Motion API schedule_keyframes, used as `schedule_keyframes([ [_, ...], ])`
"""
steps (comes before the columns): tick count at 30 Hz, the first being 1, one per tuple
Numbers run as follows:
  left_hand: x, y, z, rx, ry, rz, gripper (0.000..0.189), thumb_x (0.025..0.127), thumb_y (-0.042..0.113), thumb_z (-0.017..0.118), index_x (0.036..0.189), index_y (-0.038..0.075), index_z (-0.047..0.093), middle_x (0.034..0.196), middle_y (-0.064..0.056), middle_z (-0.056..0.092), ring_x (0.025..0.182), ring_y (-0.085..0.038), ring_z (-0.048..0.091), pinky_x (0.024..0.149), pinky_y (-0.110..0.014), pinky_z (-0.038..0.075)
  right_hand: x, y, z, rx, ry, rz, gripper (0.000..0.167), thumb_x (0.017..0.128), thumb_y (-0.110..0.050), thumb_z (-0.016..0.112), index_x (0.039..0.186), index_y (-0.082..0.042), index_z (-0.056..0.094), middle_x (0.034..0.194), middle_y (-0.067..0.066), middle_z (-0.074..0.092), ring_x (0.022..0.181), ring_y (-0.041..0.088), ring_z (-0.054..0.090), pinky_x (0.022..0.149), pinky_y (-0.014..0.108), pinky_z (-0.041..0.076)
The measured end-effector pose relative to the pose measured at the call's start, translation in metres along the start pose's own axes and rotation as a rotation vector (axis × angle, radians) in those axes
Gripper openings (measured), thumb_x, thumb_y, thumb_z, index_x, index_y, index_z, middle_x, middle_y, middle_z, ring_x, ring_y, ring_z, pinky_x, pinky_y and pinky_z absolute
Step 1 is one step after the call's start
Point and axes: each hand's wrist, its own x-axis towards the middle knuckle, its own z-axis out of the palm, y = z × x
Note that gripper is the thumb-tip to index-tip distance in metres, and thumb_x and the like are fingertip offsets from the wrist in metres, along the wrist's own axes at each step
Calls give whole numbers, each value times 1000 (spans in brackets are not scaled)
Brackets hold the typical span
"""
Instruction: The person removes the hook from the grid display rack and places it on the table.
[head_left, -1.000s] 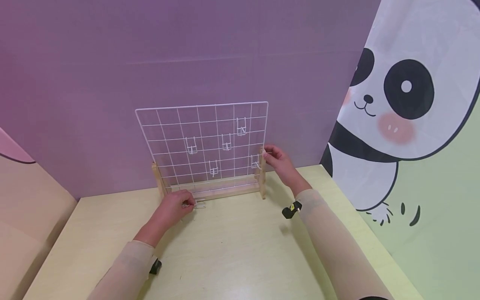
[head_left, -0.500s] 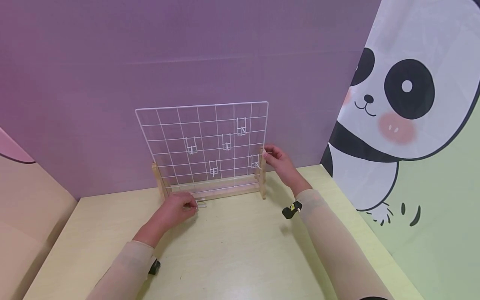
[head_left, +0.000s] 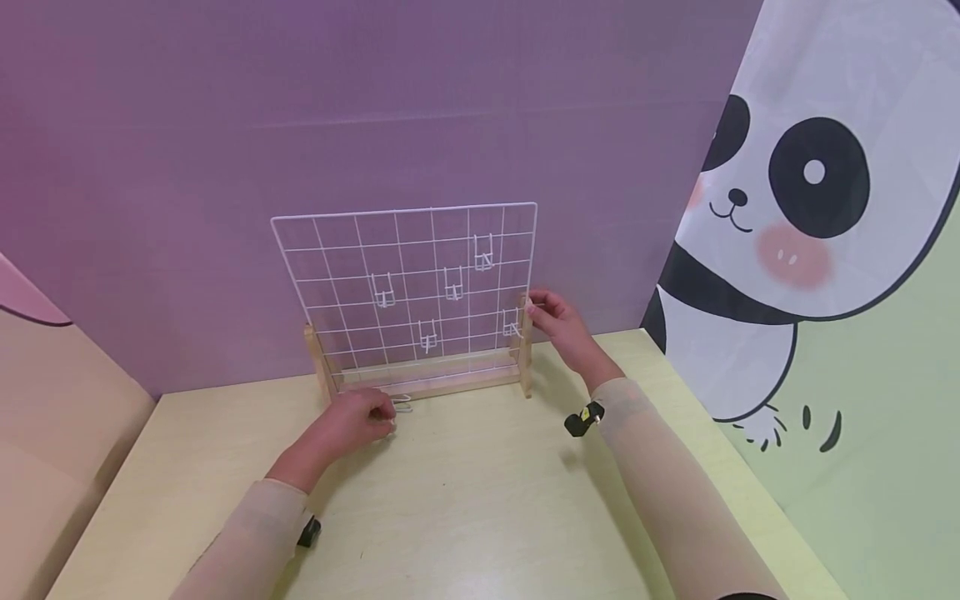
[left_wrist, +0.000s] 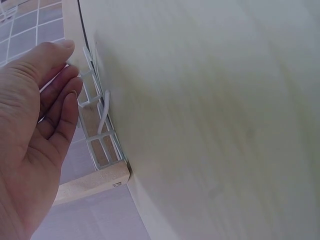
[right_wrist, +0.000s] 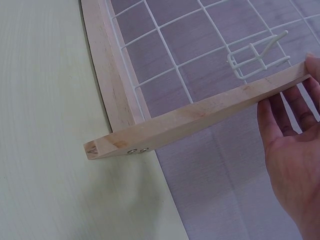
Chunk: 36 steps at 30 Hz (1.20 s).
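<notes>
My left hand (head_left: 347, 423) is low in front of a white wire grid rack (head_left: 405, 212), thumb and fingers curled at the end of a white wire hook (left_wrist: 90, 86). That hook's prongs point right in the head view. A second wire hook (left_wrist: 106, 152) lies just beside it, along the wooden base. With my right hand (head_left: 567, 331) I pinch the top of the rack's right wooden upright (right_wrist: 200, 117), thumb on one side and fingers on the other. Several hooks hang on the grid, one hook (right_wrist: 254, 61) close to my right fingers.
The rack stands on a pale wooden table (head_left: 465, 508) near its back edge, against a purple wall covering (head_left: 450, 100). A panda picture (head_left: 817, 175) covers the wall at right. Wrist cameras sit on both sleeves.
My left hand has shifted slightly right and toward me, its fingers turning a little around the hook. The prongs have moved slightly. My right hand and the rack stay in place.
</notes>
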Motion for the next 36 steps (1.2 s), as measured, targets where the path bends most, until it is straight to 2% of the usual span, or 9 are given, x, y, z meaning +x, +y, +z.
schedule_keyframes([
  [16, 0, 4, -1, 27, -54, -44, 14, 91, 4, 90, 100, 9, 80, 93, 4, 71, 87, -14, 65, 85, -41, 62, -1, -4, 1, -21, 3, 7, 35, 115, -13, 62, 144, 5, 60, 125, 3, 69, 120, 16, 65, 123, 48, 46],
  [26, -1, 4, -1, 40, -43, 3, 13, 90, 3, 90, 100, 7, 81, 92, 4, 72, 85, -14, 67, 82, -39, 63, -1, -4, 1, -21, 11, 13, 35, 114, -13, 62, 144, 4, 60, 126, 4, 69, 122, 17, 65, 123, 47, 47],
  [36, -2, 2, -2, 21, -26, 11, 11, 92, 2, 87, 100, 6, 81, 91, 4, 73, 84, -12, 67, 79, -36, 63, -1, -3, 1, -15, 8, 2, 33, 114, -12, 62, 143, 4, 61, 120, -1, 70, 118, 16, 66, 121, 47, 48],
])
